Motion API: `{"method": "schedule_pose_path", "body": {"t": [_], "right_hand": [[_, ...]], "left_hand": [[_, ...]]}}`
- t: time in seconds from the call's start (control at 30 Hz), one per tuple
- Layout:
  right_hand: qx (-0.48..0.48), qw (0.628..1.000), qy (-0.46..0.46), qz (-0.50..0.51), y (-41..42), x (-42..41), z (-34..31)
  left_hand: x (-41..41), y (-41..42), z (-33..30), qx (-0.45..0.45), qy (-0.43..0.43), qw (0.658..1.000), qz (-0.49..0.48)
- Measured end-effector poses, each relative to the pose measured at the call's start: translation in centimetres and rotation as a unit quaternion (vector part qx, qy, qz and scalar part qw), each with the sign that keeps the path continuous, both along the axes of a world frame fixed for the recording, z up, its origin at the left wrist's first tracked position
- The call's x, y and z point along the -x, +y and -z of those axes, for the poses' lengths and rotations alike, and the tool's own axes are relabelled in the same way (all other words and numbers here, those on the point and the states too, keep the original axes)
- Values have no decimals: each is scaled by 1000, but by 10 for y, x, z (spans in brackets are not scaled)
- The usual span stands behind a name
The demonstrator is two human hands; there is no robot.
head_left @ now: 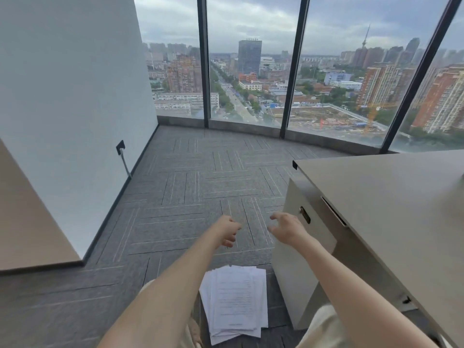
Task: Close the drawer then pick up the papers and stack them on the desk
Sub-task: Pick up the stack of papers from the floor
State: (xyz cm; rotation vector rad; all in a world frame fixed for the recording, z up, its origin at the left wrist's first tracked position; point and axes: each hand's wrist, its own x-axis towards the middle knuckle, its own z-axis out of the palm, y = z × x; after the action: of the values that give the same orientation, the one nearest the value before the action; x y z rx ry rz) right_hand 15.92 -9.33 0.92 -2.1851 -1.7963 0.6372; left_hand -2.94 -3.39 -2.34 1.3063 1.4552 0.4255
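Two bare hands are hanging over the carpet, apart from each other, neither gripping anything. The left hand (227, 231) is loosely curled w/ fingers bent under; the right hand (285, 228) is spread open, fingers splayed, sitting just beside the drawer (305, 237) front near its dark lock plate (304, 215).

The papers (236, 301) are lying on the carpet (175, 197) between the person's knees, next to the cabinet base: a loose fan of white printed sheets, edges not squared, approx. a thin sheaf.

Handling, as a guess: light, floppy, slick sheet-on-sheet, so they're probably sliding apart if pinched at one corner. Better to be squaring the fan first, then taking it along a long edge w/ thumb on top, fingers under, both hands. The carpet's ribbed pile is likely making it hard to get fingertips under the bottom sheet.

The drawer front looks like smooth, stiff beige laminate, flat, no handle showing; it's looking slightly proud of the cabinet, though I can't tell for sure. A flat palm push seems right.

The desk (389, 197) top is matte, grey-beige, w/ a dark edge.
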Motion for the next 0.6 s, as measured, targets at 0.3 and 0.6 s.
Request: {"method": "schedule_pose_path", "body": {"t": [0.3,0.6], "right_hand": [[130,990,54,-23,58,22,89],[255,964,77,-10,152,18,254]], "left_hand": [[34,38,96,56,17,994,-89],[51,100,254,141,90,978,-126]]}}
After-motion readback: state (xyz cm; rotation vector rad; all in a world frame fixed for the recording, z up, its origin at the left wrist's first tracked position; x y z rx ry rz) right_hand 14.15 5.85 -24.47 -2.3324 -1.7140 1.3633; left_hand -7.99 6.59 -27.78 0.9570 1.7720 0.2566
